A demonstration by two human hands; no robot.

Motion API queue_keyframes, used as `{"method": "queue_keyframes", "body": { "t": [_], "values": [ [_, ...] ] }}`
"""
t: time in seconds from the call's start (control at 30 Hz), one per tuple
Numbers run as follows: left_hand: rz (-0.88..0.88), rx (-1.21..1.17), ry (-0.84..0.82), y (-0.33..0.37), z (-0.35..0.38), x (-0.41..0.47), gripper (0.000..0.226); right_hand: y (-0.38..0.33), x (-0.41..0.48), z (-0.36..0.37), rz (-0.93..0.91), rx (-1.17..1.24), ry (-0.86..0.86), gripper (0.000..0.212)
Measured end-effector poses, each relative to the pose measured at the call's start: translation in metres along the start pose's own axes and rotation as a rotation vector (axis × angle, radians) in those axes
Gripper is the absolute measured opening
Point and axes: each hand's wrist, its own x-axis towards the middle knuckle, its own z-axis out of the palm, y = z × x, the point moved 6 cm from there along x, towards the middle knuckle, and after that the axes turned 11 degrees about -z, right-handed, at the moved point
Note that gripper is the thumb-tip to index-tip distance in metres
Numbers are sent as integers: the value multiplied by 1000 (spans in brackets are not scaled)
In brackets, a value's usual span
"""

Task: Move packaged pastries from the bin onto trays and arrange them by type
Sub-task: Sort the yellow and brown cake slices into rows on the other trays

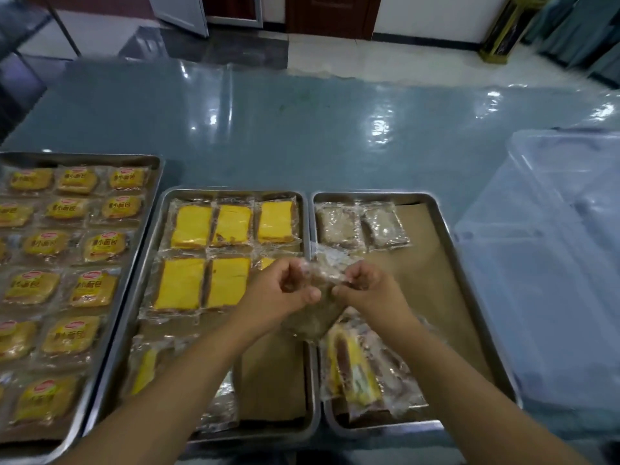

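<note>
My left hand [283, 290] and my right hand [364, 286] both pinch a clear-wrapped brown pastry [313, 317], held above the gap between the middle tray [151, 263] and the right tray [446, 226]. The middle tray holds rows of yellow sliced cakes [191, 226] in clear wrap. On the right tray two brown pastries [337, 226] lie at its far left, and loose packs, one yellow with a purple stripe [352, 367], are piled at its near end. The clear plastic bin [550, 250] stands to the right.
A left tray [147, 162] is filled with several yellow-labelled small breads [75, 181]. Brown paper lines the trays. The blue-green table stretches away behind them. Further back are a glossy floor, doors and a gold-coloured stand.
</note>
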Motion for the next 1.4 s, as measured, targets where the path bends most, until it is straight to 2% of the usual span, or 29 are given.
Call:
{"method": "queue_keyframes", "body": {
  "t": [0.13,0.27,0.37,0.43,0.5,0.57,0.63,0.73,0.87,0.97,1.07,1.17,1.27,1.4],
  "values": [
    [-2,166,98,21,48,29,24,10,15,-67,17,188,193,19],
    [-31,61,147,39,95,59,12,46,16,-100,150,256,207,38],
    [-41,126,122,46,131,85,6,67,17,-121,143,227,268,42],
    [-44,209,127,47,147,105,24,74,22,-144,116,92,418,40],
    [34,428,182,52,154,127,46,75,30,-165,89,-4,579,41],
    [147,672,184,58,167,150,57,75,41,-185,68,-86,703,43],
    [195,902,142,55,179,168,62,72,51,-195,72,-232,742,44],
    [189,1247,26,39,199,196,72,75,73,-203,62,-417,709,45],
    [212,1453,-45,22,198,213,74,80,98,-208,20,-526,641,43],
    [297,1486,-29,16,189,213,72,92,111,-208,25,-636,515,39],
    [293,1488,3,9,179,210,73,98,107,-206,-14,-650,508,41],
    [274,1444,18,3,176,207,72,100,102,-183,-150,-914,290,44],
    [267,1420,10,2,176,205,72,115,101,-167,-82,-1027,110,48],
    [236,1393,-68,6,174,204,75,125,103,-165,-47,-1056,-4,50]
  ]
}}
